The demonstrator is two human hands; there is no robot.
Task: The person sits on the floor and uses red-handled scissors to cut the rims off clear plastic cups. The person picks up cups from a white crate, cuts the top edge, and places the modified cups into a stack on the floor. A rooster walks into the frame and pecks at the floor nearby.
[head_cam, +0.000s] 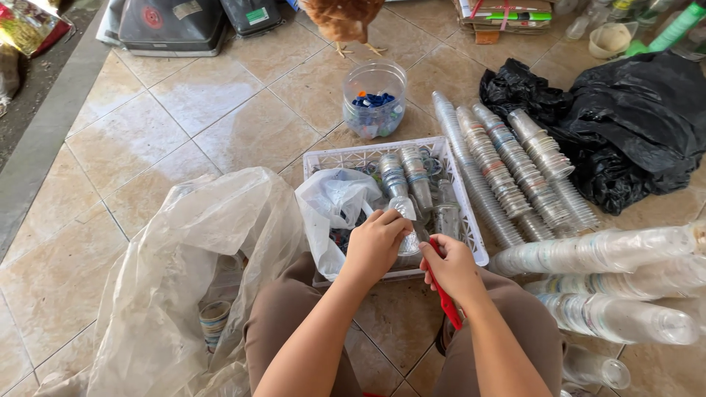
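Clear plastic cup [407,234] gripped in the left hand [376,246] over a white crate [382,156] — red-handled tool [443,294] clutched in the right hand [450,269].
Both sets of fingers closed, cup just above the crate's near edge, tool beside it; long stacks of cups [507,176] on the tiled floor [184,110] to the right — black bag [632,125] beyond, jar of caps [373,101] behind.

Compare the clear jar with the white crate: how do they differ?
The jar is round, clear and upright, set apart up the floor; the crate is rectangular, white and latticed, right under the left hand and right hand. The jar holds small blue caps; the crate holds stacked clear cups. Both are open-topped plastic containers.
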